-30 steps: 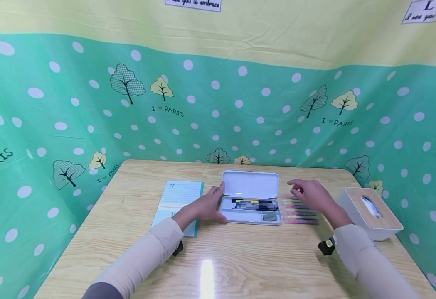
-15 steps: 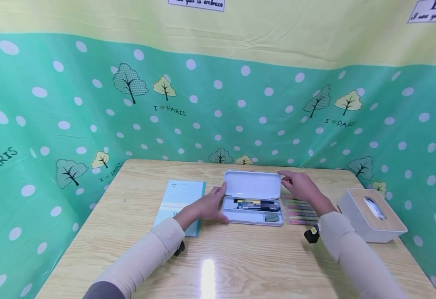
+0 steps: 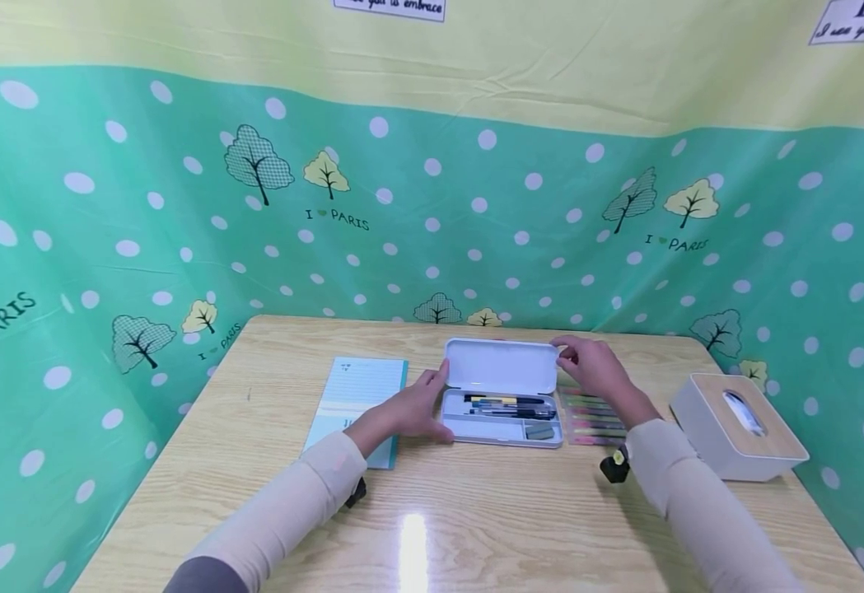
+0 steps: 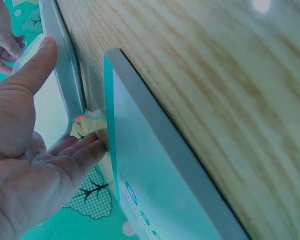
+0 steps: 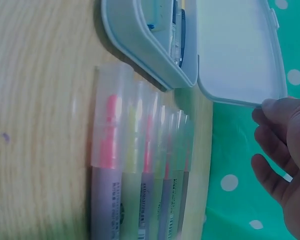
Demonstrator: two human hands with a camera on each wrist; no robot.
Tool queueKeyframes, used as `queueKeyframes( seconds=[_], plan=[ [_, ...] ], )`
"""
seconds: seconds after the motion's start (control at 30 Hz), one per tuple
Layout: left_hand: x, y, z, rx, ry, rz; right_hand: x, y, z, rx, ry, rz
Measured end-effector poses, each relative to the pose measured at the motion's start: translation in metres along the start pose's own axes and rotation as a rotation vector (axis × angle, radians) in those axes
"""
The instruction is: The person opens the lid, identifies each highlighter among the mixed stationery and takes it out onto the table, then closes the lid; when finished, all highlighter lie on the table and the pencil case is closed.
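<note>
A white pencil case (image 3: 476, 430) lies on the wooden table, its lid (image 3: 501, 366) raised at the back. Several pens (image 3: 509, 408) and a grey eraser (image 3: 539, 431) rest inside. My left hand (image 3: 418, 408) touches the case's left end, thumb at the front corner and fingers spread toward the lid; in the left wrist view the thumb is straight. My right hand (image 3: 593, 366) pinches the lid's right upper corner, with the thumb on its inner face in the right wrist view. Behind the lid, the forefinger is partly hidden.
Left of the case lies a light-blue notebook (image 3: 353, 395), partly under my left forearm. Several highlighters (image 5: 140, 165) lie in a row to the right of the case. A white tissue box (image 3: 735, 428) with a wooden top stands at the far right. A patterned curtain hangs behind.
My right hand has moved left from above the highlighters to the lid's right corner and taken hold of it. The left hand has stayed at the case's left end.
</note>
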State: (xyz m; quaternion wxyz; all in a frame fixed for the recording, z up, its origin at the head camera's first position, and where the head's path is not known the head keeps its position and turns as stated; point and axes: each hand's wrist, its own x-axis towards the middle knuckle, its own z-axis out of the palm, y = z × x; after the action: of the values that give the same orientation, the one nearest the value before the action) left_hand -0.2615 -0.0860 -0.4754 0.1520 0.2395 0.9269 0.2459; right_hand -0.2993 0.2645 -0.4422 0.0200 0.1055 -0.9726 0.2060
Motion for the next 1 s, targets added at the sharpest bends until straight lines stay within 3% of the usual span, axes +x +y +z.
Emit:
queueKeyframes(
  seconds=[0.6, 0.87, 1.0],
  plan=[
    [-0.002, -0.003, 0.003, -0.027, 0.052, 0.043, -0.025, 0.002, 0.004, -0.011, 0.149, -0.113],
    [-0.002, -0.007, 0.004, -0.143, 0.080, 0.118, -0.042, 0.002, 0.005, 0.005, 0.186, -0.152],
    [-0.003, -0.009, 0.005, -0.154, 0.081, 0.116, -0.048, 0.002, 0.007, -0.017, 0.211, -0.205]
  ],
)
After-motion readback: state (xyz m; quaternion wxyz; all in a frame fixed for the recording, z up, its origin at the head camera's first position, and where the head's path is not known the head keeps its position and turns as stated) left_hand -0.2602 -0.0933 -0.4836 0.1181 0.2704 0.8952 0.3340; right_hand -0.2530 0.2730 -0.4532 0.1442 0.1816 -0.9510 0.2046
